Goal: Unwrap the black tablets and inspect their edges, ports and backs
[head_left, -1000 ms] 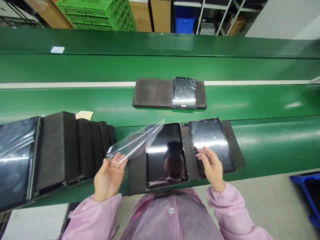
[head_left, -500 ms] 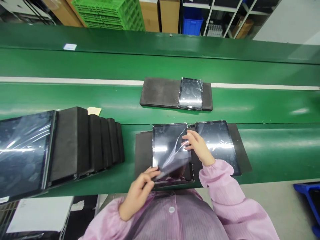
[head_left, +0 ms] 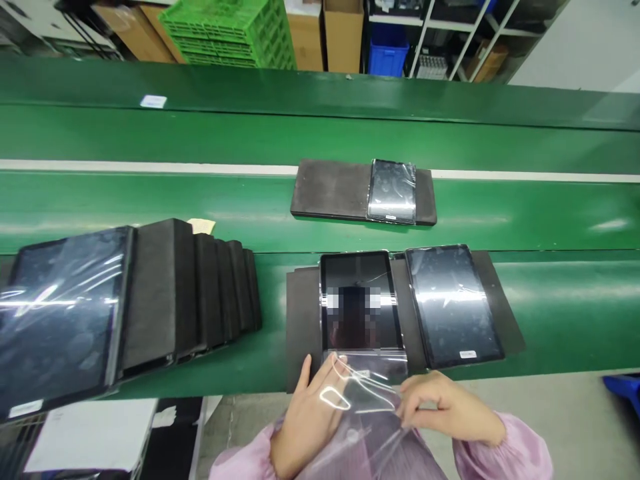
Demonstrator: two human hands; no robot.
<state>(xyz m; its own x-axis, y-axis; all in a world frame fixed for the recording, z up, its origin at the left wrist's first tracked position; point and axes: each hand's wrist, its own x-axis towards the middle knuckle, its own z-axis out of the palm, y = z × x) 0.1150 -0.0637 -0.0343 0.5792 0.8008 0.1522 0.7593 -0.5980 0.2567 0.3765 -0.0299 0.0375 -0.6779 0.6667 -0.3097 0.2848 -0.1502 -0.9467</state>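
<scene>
Clear film (head_left: 373, 400) at the near end of the middle tablet (head_left: 354, 267), its upper edge lying across the screen's lower part, the rest hanging loosely creased toward the person's pink-clad front. Right hand (head_left: 443, 407): grip closed, thumb and fingertips pinched together on the film's right side. Left hand (head_left: 315, 417): grip loose, fingers spread and nearly straight, fingertips at the tablet's lower left corner against the film; from where I stand, cannot tell whether they lie over or under it. Tablet's screen dark and bare above the film, the tablet resting on a dark mat (head_left: 303, 313) on the green bench (head_left: 575, 313). Just right of it, on the same dark backing, a second tablet (head_left: 453, 300), slightly turned, small white label near its lower edge. To the person's left, an overlapping row of dark slabs (head_left: 155, 293), with a film-covered tablet (head_left: 65, 313) leaning at its near end. Farther across, well apart from both hands, a dark block (head_left: 330, 190) carries a smaller-looking wrapped tablet (head_left: 393, 190).
</scene>
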